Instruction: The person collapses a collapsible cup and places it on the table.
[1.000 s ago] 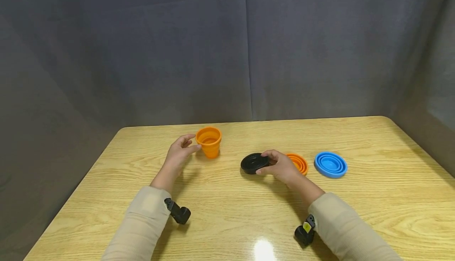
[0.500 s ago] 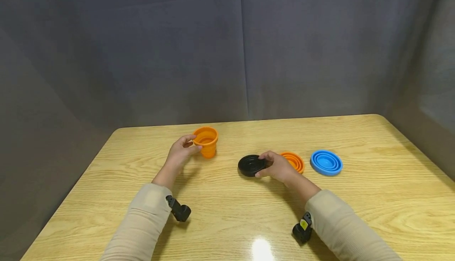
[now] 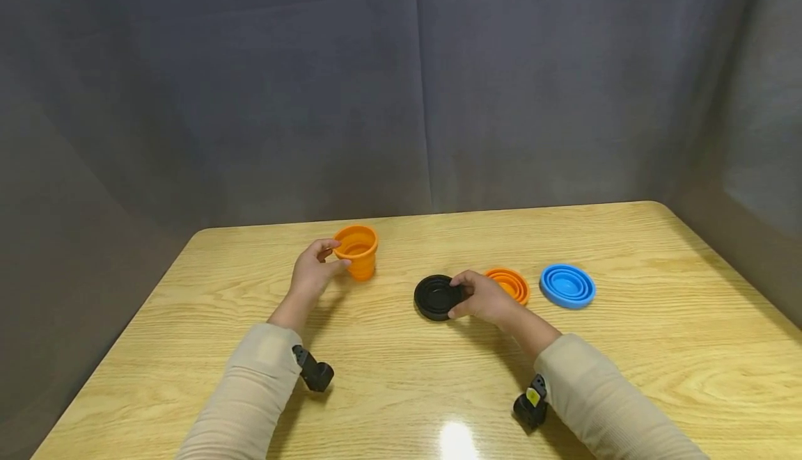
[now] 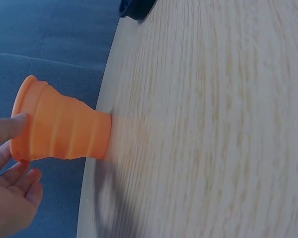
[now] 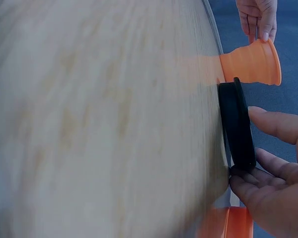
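Observation:
On the left, an orange collapsible cup [image 3: 362, 267] stands upright and extended on the table. My left hand [image 3: 311, 275] holds it by the rim, fingers at the far side and thumb at the near side. In the left wrist view its stepped wall [image 4: 69, 126] shows, base on the wood. My right hand [image 3: 491, 300] grips the right edge of a flattened black collapsible cup [image 3: 432, 297], low over the table. From the right wrist, the black cup [image 5: 236, 126] appears edge-on, thumb at its rim and fingers beneath.
A flattened orange collapsible cup [image 3: 510, 284] lies just behind the right hand, partly covered by it. Farther right lies a flattened blue one [image 3: 567, 286]. The wooden table [image 3: 388, 376] ends at a dark grey curtain [image 3: 313, 98].
The left thumb and fingers have closed in on the extended orange cup's rim. The black cup has come slightly nearer and more level in the right hand. The head view has shifted a little.

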`<move>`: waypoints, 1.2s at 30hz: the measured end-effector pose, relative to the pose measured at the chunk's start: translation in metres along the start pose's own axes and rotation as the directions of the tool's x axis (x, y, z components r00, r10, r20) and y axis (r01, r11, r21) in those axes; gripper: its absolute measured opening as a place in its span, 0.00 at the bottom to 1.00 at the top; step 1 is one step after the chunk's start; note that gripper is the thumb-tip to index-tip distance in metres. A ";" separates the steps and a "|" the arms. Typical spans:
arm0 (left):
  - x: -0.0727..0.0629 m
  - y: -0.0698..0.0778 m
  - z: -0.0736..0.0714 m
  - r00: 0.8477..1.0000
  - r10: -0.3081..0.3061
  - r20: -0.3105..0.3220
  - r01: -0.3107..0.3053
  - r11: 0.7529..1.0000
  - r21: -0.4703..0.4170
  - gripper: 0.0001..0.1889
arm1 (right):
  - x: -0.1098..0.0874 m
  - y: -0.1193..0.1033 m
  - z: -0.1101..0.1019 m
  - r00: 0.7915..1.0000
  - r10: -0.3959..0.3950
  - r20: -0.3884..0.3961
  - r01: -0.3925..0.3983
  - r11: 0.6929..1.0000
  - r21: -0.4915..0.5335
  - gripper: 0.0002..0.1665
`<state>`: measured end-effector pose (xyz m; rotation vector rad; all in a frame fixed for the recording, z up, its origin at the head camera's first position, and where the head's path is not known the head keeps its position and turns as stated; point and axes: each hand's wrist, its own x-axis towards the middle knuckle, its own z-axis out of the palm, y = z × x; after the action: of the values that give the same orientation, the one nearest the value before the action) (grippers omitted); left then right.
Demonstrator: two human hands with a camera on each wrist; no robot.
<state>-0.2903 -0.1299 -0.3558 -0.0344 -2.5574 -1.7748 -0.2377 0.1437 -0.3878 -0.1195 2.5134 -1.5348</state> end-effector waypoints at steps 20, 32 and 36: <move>-0.004 -0.001 0.004 0.996 -0.033 -0.077 0.020 0.986 -0.164 0.15 | -0.003 -0.005 0.000 0.994 0.008 -0.109 -0.013 0.999 -0.047 0.17; -0.020 0.013 0.009 1.000 -0.020 -0.019 0.015 0.967 -0.254 0.15 | -0.007 -0.011 -0.002 0.989 -0.047 -0.139 0.052 0.998 0.035 0.16; -0.025 0.016 0.012 1.000 -0.008 0.028 0.015 0.965 -0.262 0.14 | -0.010 -0.013 -0.004 0.984 -0.093 -0.154 0.109 0.989 0.103 0.15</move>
<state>-0.2645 -0.1131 -0.3456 -0.0501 -2.3237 -2.1185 -0.2292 0.1428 -0.3732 -0.1225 2.5622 -1.7814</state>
